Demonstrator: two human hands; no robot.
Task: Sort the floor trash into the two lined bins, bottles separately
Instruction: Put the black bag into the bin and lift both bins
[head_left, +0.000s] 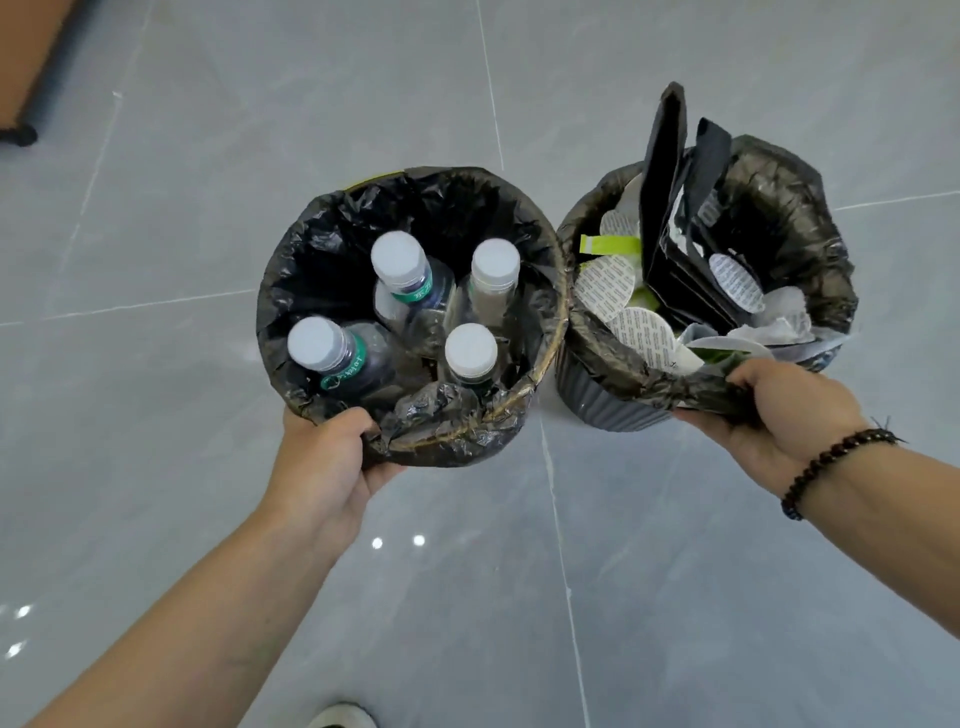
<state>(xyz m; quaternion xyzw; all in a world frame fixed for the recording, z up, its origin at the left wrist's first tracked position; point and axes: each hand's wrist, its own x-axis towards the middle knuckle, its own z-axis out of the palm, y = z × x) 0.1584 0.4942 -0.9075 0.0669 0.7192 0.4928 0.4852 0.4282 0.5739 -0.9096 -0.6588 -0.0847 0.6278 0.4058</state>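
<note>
Grey glossy tile floor (208, 208), ceiling lights reflected. Left hand (332, 457) grips left bin (291, 249) rim; four capped bottles (400, 270) upright inside. Right hand (779, 410) pinches right bin (613, 400) liner; paper scraps and black carton (665, 176) inside. Bins touching. Shoe (343, 717) at bottom edge.

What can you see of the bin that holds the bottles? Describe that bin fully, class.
The bottle bin is round, lined with a crinkled black plastic bag folded over its rim. Four clear plastic bottles with white caps stand upright inside. It sits left of the other lined bin, their rims close together. The left hand grips its near rim and side.
</note>
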